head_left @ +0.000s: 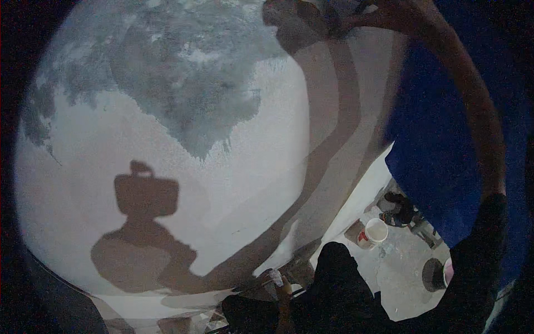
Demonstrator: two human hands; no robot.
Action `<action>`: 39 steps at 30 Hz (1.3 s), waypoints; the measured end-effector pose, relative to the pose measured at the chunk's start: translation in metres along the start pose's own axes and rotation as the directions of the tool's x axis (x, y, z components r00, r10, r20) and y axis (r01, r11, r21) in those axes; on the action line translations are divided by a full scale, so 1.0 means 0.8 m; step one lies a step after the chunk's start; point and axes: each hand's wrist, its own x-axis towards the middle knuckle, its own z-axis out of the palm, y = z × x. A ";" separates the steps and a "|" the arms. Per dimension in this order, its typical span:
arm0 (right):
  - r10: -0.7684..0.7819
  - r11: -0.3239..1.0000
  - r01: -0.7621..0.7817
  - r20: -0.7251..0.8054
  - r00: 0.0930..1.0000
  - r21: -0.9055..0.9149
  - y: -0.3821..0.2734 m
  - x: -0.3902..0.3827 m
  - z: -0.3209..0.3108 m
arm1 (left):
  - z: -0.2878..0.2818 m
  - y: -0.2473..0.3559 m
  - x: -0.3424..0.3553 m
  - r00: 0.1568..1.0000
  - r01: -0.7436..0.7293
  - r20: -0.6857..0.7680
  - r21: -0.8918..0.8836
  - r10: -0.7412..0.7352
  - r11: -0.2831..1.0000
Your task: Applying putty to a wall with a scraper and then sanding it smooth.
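A large white wall (267,133) fills the left and middle of the view, with uneven grey smears (183,83) over its upper part. My right arm rises along the right side and bends over to the top edge. My right hand (356,19) is there in front of the wall, its fingers dim and closed; what they hold is too dark to make out. Low in the middle, beside my dark-clothed knee, my left hand (285,287) is closed around a small crumpled whitish thing (275,276). Its exact kind does not show.
A deep blue wall (428,128) stands at the right. Below on the pale floor (409,289) are a white bucket (376,230) with a red mark and a dark object (398,207) behind it. Shadows of my head and arm (147,195) fall across the white wall.
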 end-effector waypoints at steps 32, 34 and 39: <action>-0.189 0.981 0.185 -0.102 0.977 -0.055 -0.006 0.018 0.005 | -0.010 0.009 0.010 0.977 0.180 0.121 -0.030 -0.176 0.983; -0.189 0.982 0.189 -0.128 0.973 -0.014 -0.010 0.030 0.028 | -0.017 0.001 0.012 0.975 0.191 0.120 -0.028 -0.187 0.981; 0.025 0.762 -0.105 0.133 0.991 0.639 0.005 0.013 0.037 | -0.012 0.022 0.015 0.966 0.202 0.167 -0.024 -0.195 0.979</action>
